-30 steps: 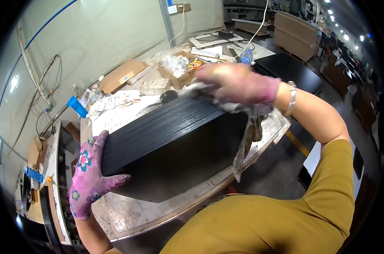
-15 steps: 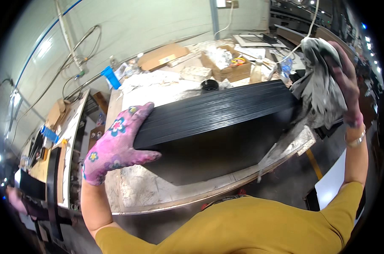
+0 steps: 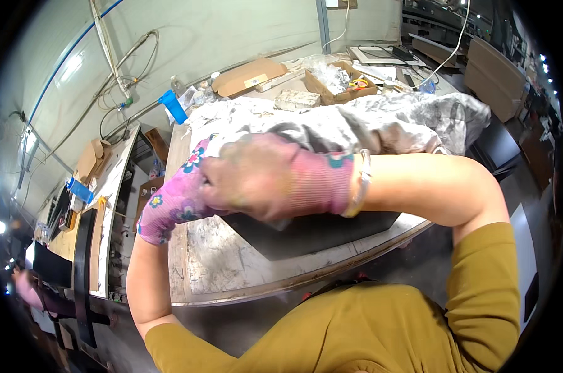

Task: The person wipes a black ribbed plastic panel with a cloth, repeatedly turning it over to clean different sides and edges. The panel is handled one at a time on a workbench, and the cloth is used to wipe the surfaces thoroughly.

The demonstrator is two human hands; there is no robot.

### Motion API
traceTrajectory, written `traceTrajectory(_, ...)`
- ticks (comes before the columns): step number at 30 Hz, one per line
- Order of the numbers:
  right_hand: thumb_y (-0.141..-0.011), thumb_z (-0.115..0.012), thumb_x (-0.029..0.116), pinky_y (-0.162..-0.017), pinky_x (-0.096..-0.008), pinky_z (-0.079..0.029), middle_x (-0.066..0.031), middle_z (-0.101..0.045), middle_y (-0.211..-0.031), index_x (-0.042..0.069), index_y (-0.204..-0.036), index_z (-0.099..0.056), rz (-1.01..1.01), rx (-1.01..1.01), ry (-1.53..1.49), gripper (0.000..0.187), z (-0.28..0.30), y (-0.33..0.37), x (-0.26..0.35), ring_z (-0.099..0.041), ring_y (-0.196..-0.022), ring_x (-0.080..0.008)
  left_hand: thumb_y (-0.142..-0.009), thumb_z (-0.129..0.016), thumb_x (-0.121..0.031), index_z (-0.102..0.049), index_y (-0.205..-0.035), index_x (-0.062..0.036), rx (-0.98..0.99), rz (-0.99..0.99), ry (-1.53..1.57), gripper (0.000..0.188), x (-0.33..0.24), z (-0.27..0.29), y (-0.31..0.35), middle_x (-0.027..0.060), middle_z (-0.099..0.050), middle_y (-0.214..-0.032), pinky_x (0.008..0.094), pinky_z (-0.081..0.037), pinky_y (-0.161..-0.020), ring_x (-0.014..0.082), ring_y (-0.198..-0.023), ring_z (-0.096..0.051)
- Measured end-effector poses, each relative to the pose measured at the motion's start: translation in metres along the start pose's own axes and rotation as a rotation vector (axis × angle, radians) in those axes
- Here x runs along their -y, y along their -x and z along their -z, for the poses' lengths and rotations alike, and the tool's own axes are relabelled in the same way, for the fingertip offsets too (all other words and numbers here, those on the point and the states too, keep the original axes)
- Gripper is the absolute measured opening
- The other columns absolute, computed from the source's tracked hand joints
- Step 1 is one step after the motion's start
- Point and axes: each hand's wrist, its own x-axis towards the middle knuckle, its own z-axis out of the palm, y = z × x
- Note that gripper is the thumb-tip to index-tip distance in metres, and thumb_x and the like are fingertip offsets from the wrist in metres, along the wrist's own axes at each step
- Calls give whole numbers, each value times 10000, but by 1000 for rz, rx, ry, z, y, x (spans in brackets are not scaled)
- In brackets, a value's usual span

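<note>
My left hand [image 3: 177,206], in a pink flowered glove, is at the left end of a stack of black panels [image 3: 319,237] on the worktable. Its fingertips are partly covered by my other hand. Across the stack reaches my right arm, and my right hand [image 3: 256,177], gloved in pink and smeared by motion, is closed beside the left one. From it a grey-and-white stained cloth [image 3: 427,121] trails to the right along the far side of the stack. The cloth and my right forearm hide most of the panels' top edges.
Behind the stack, the worktable [image 3: 216,267] holds an open cardboard box [image 3: 347,93], a flat piece of cardboard [image 3: 253,76] and a blue cup-like item [image 3: 173,107]. A side bench [image 3: 117,186] stands left. A cardboard panel [image 3: 496,78] leans at the right. Another person's arm [image 3: 30,292] shows far left.
My right hand has swept from the stack's right end to its left end, drawing the cloth out along it. My left hand stays at the left end.
</note>
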Motion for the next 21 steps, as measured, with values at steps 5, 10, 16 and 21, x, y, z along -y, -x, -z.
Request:
traceTrajectory(5,-732,-692,189,-593,-404,-499,-99,-590,-902,146,-1017,-621,-428,237,77,296,81,114,-9,-600,-798,-282,-689,-811,-329,-320,-1481,-113,-4,359,430,956,-35,38,-22,225,-418,-1358,406,-332,-1097,379,-1286,-411)
traceTrajectory(10,-770,-648,212,-607,-383,-497,-83,-578,-852,128,-912,-622,-249,242,407,168,79,126,-10,-590,-757,-257,-705,-806,-336,-282,-1506,-157,16,335,358,974,-31,33,-31,252,-407,-1337,404,-356,-1092,373,-1282,-427)
traceTrajectory(16,-903,-546,283,-633,-391,-512,-143,-593,-772,52,-900,-598,-218,197,199,237,26,42,-3,-628,-744,-291,-662,-824,-341,-325,-1448,7,5,332,451,995,-7,19,-26,243,-383,-1399,398,-293,-1128,395,-1335,-358)
traceTrajectory(21,-796,-684,267,-573,-381,-507,-90,-603,-825,131,-871,-643,-558,457,414,161,115,152,-4,-610,-737,-258,-647,-826,-299,-343,-1484,-154,-9,364,410,977,-28,29,-28,210,-405,-1373,402,-319,-1114,370,-1315,-390)
